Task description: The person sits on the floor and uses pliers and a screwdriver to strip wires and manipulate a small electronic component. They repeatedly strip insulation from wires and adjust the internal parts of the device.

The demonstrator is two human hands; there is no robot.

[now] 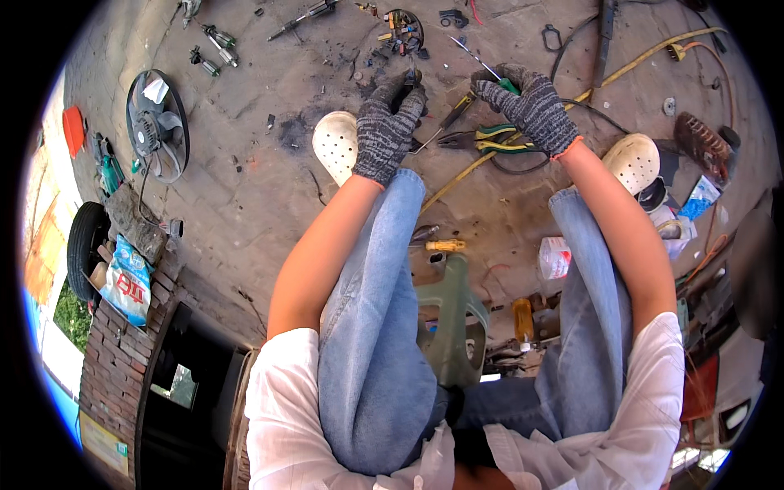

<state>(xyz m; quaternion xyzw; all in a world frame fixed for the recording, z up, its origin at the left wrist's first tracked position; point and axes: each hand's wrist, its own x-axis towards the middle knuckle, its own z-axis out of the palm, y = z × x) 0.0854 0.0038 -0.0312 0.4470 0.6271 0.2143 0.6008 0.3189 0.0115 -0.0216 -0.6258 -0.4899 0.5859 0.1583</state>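
Note:
My left hand (390,122), in a grey knit glove, is closed on a small dark part (411,82) just below a cluster of dark electrical parts (401,31) on the floor. Its exact shape is hidden by the fingers. My right hand (531,106), gloved the same way, grips a green-handled screwdriver (507,84), its thin shaft pointing up and left. Between my hands lie a yellow-and-black handled tool (456,110) and pliers (495,137) with green-and-yellow grips. A yellow hose (621,69) and dark cables run beside my right hand.
My shoes (333,139) flank the work. A fan (151,131) and several tools (219,45) lie left, near a tyre (86,249) and brick edge (114,359). A green stool (453,327), yellow-handled tool (445,245) and bottle (523,322) are below; a rusty part (702,147) sits right.

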